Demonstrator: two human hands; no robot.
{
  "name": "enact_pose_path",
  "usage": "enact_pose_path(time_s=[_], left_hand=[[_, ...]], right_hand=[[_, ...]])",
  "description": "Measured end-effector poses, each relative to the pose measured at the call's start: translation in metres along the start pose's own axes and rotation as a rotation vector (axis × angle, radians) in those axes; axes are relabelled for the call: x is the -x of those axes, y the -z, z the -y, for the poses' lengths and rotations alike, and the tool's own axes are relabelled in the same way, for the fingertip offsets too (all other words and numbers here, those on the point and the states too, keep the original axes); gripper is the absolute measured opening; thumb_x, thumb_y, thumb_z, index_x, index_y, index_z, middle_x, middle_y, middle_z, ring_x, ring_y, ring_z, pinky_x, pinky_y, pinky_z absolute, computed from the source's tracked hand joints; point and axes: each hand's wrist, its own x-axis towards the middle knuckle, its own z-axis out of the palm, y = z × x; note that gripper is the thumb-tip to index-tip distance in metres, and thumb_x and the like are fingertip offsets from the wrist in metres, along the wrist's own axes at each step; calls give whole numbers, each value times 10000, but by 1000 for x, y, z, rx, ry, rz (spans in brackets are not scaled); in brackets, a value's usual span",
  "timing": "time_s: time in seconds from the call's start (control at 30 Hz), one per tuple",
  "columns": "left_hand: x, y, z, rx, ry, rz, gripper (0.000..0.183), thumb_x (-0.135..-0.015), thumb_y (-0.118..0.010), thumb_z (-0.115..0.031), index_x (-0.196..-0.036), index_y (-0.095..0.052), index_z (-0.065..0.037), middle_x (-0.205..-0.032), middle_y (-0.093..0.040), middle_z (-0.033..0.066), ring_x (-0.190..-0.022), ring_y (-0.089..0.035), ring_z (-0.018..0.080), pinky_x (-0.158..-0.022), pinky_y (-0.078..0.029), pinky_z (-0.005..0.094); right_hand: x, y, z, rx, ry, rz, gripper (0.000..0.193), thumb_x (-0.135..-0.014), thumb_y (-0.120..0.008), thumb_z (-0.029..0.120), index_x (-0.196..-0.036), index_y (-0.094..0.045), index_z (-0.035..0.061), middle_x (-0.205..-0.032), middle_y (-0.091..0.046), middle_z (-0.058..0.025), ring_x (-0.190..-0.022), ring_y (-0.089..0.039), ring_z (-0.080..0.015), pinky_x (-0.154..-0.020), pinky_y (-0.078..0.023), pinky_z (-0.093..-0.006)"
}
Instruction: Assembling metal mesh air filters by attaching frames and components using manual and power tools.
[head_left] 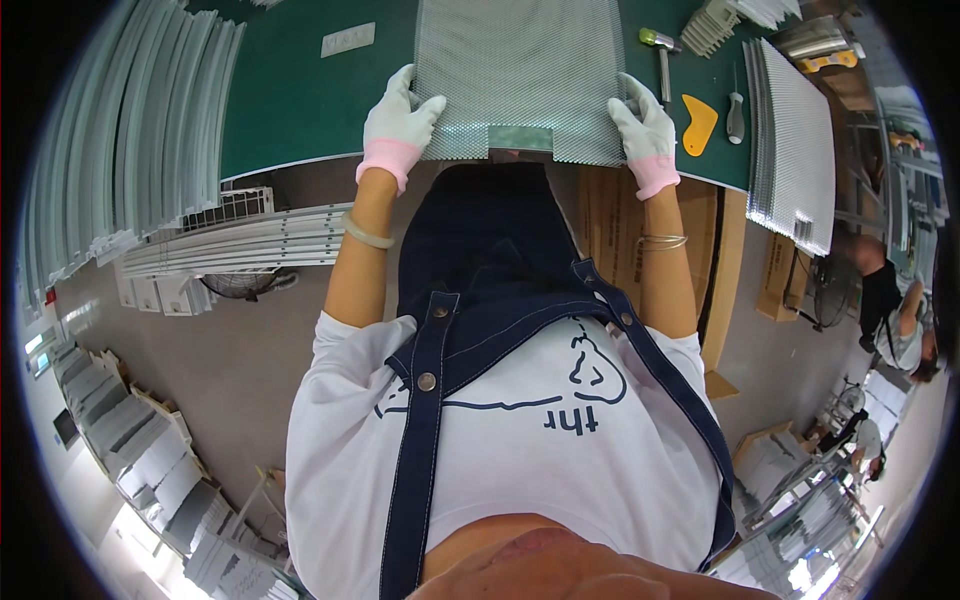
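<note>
Squarely between them, left hand and right hand each clasp the mesh sheet by its edges.

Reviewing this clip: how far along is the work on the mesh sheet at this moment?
Early, by the look of it. Done: the metal mesh sheet lies flat on the green mat, near edge at the bench edge. In hand: the left hand and right hand, both gloved, grip its near corners. Left: the hammer, yellow scraper and screwdriver lie untouched to the right; more mesh sheets wait stacked.
</note>
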Motion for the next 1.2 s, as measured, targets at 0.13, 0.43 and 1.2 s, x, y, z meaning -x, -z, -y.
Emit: enact_pose_path(time_s=[0.13, 0.43, 1.2], left_hand=[[0, 2, -6, -42, 31, 23, 618, -782, -639, -289, -1307, -414, -51, -917, -629, 127, -874, -620, 285, -814, -468, 349], [-5, 1, -15, -287, 44, 52, 601, -818, -595, -303, -1316, -384, -42, -1088, -603, 202, -1012, -579, 358, -892, -450, 399], [-18, 30, -45, -881, -304, 151, 426, -734, -651, -437, -1085, -602, -201, -976, -561, 111, -968, -547, 297, -774, -467, 421]], right_hand=[[1, 0, 0, 74, 10, -3, 481, -806, -592, 220, -1237, -519, 19, -891, -604, -82, -775, -547, -140, -737, -454, -251], [-7, -5, -2, 317, 51, -31, 489, -797, -580, 263, -1219, -529, 23, -943, -637, -130, -829, -608, -216, -792, -461, -292], [2, 9, 29, 905, 31, 47, 698, -836, -561, 417, -1386, -266, 105, -1110, -492, -191, -926, -582, -351, -762, -501, -438]])
